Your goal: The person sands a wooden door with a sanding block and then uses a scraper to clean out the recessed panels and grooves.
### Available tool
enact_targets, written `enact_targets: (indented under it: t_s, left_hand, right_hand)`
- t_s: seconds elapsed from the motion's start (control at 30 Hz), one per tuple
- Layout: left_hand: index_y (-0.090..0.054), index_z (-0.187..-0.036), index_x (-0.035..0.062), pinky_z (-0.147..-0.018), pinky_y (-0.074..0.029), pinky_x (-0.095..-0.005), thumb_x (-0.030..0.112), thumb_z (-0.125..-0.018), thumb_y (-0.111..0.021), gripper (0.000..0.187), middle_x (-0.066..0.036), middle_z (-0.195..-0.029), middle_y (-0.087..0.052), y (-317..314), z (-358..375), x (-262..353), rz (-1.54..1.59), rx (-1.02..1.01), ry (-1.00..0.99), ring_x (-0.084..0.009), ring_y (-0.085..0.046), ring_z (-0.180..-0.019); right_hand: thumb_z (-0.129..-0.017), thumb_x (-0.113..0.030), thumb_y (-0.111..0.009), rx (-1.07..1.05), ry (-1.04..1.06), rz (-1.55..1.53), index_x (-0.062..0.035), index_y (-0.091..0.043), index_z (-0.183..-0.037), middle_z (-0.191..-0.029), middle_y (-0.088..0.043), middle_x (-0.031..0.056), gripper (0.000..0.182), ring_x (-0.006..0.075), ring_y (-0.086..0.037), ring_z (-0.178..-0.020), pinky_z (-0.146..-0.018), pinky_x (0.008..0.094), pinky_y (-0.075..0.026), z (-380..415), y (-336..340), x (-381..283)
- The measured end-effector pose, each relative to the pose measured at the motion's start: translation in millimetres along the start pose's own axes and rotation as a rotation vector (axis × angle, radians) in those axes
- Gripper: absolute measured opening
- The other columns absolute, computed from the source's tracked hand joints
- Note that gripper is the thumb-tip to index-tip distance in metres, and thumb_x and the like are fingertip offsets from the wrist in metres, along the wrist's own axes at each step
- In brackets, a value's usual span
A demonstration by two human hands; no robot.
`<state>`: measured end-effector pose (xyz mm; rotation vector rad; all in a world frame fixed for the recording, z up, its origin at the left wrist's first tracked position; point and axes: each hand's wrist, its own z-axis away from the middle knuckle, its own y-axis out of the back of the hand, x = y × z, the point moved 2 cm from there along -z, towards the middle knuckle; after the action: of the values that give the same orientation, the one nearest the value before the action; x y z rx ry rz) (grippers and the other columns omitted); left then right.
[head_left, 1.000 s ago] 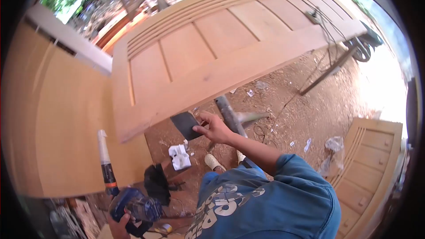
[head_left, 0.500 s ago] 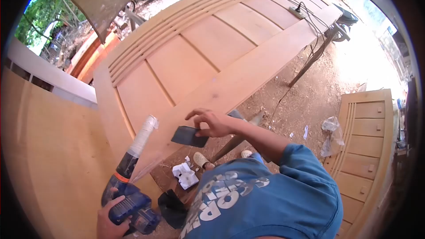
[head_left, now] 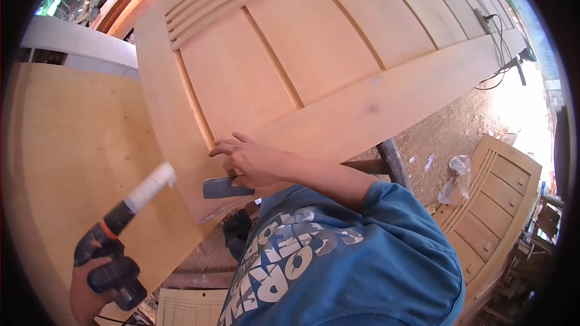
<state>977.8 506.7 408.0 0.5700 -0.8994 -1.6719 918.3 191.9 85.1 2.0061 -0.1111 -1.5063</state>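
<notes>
A wooden door panel point(head_left: 338, 118) with grooves and slats lies raised in front of me. My right hand point(head_left: 251, 162) rests over its near left corner. Between the thumb and fingers of that hand is a dark grey sanding sheet point(head_left: 225, 188), which lies at the panel's near edge. At the lower left my left hand point(head_left: 90, 287) is wrapped round the handle of a blue and black power blower point(head_left: 115, 268). The blower's nozzle point(head_left: 151, 188), wrapped in white tape, points up and right, towards the panel's corner.
A plain wooden sheet point(head_left: 78, 163) stands at the left. Another panelled door point(head_left: 492, 205) leans at the right, beside a clear plastic bag point(head_left: 458, 181). A power strip point(head_left: 483, 19) with cables sits on the panel's far end. A wooden trestle point(head_left: 393, 163) is under the panel.
My view has shifted towards the panel's left end. My right hand has moved with the sanding sheet to the panel's corner. The blower in my left hand has swung further left, away from the panel.
</notes>
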Motion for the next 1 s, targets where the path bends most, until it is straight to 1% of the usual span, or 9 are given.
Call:
enact_targets:
  t_s: [0.03, 0.1, 0.2, 0.3, 0.5, 0.6, 0.73, 0.83, 1.0]
  left_hand:
    - [-0.068, -0.107, 0.0070, -0.100, -0.046, -0.0396, -0.008, -0.043, -0.081, 0.066, -0.015, -0.130, -0.053, 5.0, -0.2, 0.6, 0.036, 0.009, 0.066, -0.0340, -0.053, -0.121]
    - [-0.069, -0.106, 0.0046, -0.098, -0.048, -0.0391, -0.012, -0.045, -0.081, 0.064, -0.016, -0.127, -0.057, 9.6, -7.1, 21.9, -0.104, 0.058, -0.027, -0.0342, -0.055, -0.121]
    - [-0.069, -0.105, 0.0043, -0.099, -0.047, -0.0387, -0.010, -0.045, -0.083, 0.063, -0.016, -0.120, -0.063, 11.3, -30.9, 50.1, -0.054, -0.066, -0.028, -0.0329, -0.058, -0.118]
    - [-0.069, -0.105, 0.0042, -0.101, -0.045, -0.0385, -0.010, -0.046, -0.084, 0.063, -0.016, -0.114, -0.067, 11.3, -46.2, 75.9, -0.081, -0.108, -0.024, -0.0326, -0.060, -0.116]
    - [-0.070, -0.106, 0.0055, -0.103, -0.043, -0.0399, -0.004, -0.044, -0.084, 0.064, -0.015, -0.124, -0.062, 13.5, -85.0, 109.5, -0.123, -0.128, -0.148, -0.0341, -0.058, -0.118]
    - [-0.070, -0.106, 0.0060, -0.103, -0.043, -0.0405, -0.002, -0.045, -0.082, 0.063, -0.014, -0.127, -0.060, 7.9, -97.9, 142.3, -0.131, -0.121, -0.316, -0.0353, -0.057, -0.119]
    - [-0.070, -0.107, 0.0061, -0.100, -0.045, -0.0385, -0.002, -0.050, -0.082, 0.059, -0.014, -0.122, -0.062, -2.8, -100.1, 192.8, -0.229, -0.069, -0.416, -0.0326, -0.060, -0.114]
    - [-0.070, -0.107, 0.0059, -0.098, -0.046, -0.0365, -0.003, -0.053, -0.081, 0.056, -0.014, -0.115, -0.066, -10.6, -94.5, 234.8, -0.192, -0.121, -0.352, -0.0315, -0.063, -0.110]
    - [-0.069, -0.108, 0.0055, -0.095, -0.048, -0.0358, -0.003, -0.058, -0.079, 0.051, -0.014, -0.106, -0.068, -21.1, -82.1, 284.1, -0.232, -0.030, -0.484, -0.0327, -0.064, -0.107]
  right_hand:
    - [-0.074, -0.015, -0.073, -0.015, -0.007, 0.002, -0.0033, -0.071, -0.079, -0.140, -0.046, 0.0175, 0.013, 0.0321, -0.032, -0.141, -0.114, 0.0579, -0.022, -2.6, -0.4, 1.1]
    - [-0.074, -0.016, -0.073, -0.036, -0.023, 0.021, -0.0036, -0.071, -0.080, -0.141, -0.045, 0.0174, 0.014, 0.0319, -0.030, -0.141, -0.113, 0.0600, -0.021, -3.8, 2.7, 3.0]
    - [-0.075, -0.017, -0.074, -0.006, -0.093, 0.051, -0.0039, -0.072, -0.081, -0.142, -0.044, 0.0170, 0.014, 0.0315, -0.030, -0.141, -0.111, 0.0630, -0.022, 4.8, 17.2, 7.6]
    - [-0.077, -0.017, -0.073, 0.051, -0.149, 0.026, -0.0042, -0.072, -0.081, -0.141, -0.044, 0.0167, 0.014, 0.0304, -0.032, -0.140, -0.112, 0.0610, -0.021, 25.7, 28.2, 17.6]
    - [-0.079, -0.018, -0.071, 0.221, -0.261, -0.022, -0.0041, -0.071, -0.084, -0.138, -0.047, 0.0159, 0.014, 0.0302, -0.038, -0.136, -0.116, 0.0538, -0.020, 77.6, 54.6, 34.9]
    - [-0.079, -0.019, -0.071, 0.332, -0.365, -0.018, -0.0031, -0.070, -0.085, -0.138, -0.048, 0.0158, 0.017, 0.0314, -0.040, -0.134, -0.116, 0.0523, -0.021, 115.0, 75.4, 37.8]
    - [-0.079, -0.018, -0.073, 0.510, -0.404, 0.029, -0.0012, -0.064, -0.079, -0.140, -0.048, 0.0174, 0.019, 0.0334, -0.041, -0.134, -0.114, 0.0492, -0.027, 170.7, 103.8, 44.8]
    - [-0.078, -0.015, -0.075, 0.660, -0.456, 0.027, 0.0003, -0.056, -0.074, -0.142, -0.047, 0.0193, 0.025, 0.0370, -0.040, -0.134, -0.110, 0.0449, -0.033, 205.7, 116.8, 52.2]
    - [-0.078, -0.015, -0.074, 0.804, -0.462, 0.082, 0.0015, -0.053, -0.075, -0.141, -0.048, 0.0193, 0.026, 0.0373, -0.045, -0.129, -0.105, 0.0430, -0.038, 247.2, 130.9, 59.9]
